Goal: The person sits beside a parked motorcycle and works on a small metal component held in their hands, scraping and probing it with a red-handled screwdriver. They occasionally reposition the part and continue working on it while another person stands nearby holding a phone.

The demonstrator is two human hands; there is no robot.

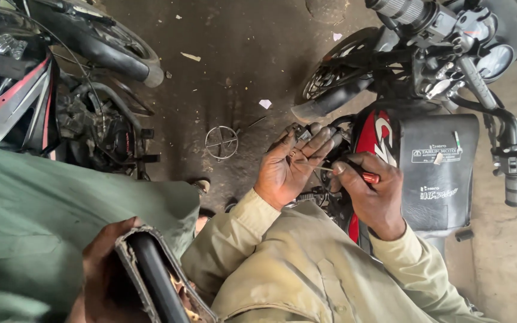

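Item: bench-less repair beside a red-and-black motorcycle (373, 134), step in hand judged as working a tool tip into a small component. Left hand (287, 170): palm turned up toward the camera, fingers long and only loosely curled, cradling a small dark metal part (301, 134) at the fingertips, just in front of the fuel tank. Right hand (373, 194): wrapped tight round a red-handled screwdriver (363, 175), thin shaft pointing across to the left palm; whether the tip touches the part cannot be told. Requirement for the move to come, as a judgement: a steady left-hand cradle and a squarely seated tip, since the part is small and loosely held. Adjacent: black padded tank cover (441, 173); handlebar grip (516, 188); second motorcycle (61, 101); wire ring (221, 142) on the dirt floor (240, 54); another person's hand (104, 263) gripping a worn black padded piece (151, 269).
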